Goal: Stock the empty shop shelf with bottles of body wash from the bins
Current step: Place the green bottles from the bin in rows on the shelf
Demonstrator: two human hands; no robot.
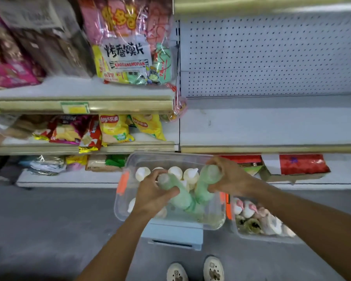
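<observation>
Below the bare white shelf (pixel 272 126), at the middle of the head view, a clear plastic bin (pixel 130 211) is seen resting on a pale blue stool (pixel 174 234) on the grey floor (pixel 49 220). White bottle caps (pixel 142 173) are packed upright along the bin's far side. A green bottle (pixel 180 196) is gripped by the left hand (pixel 150 194), fingers and thumb curled round its upper body, and is held tilted over the bin. A second green bottle (pixel 204 186) is clasped by the right hand (pixel 229 177), whose fingers are wrapped round its top end; it is also held at a slant, its lower end near the first bottle. Both bottles are blurred, so their labels cannot be read.

Just to the right of the first bin, a second clear bin (pixel 251 236) is placed on the floor, filled with pale and pinkish items too blurred to name. A perforated white back panel (pixel 272 53) is seen behind the bare shelf. To the left, shelves are filled with snack bags (pixel 128 57) and yellow crisp packets (pixel 115 128). Two light shoes (pixel 195 270) are seen at the bottom edge.
</observation>
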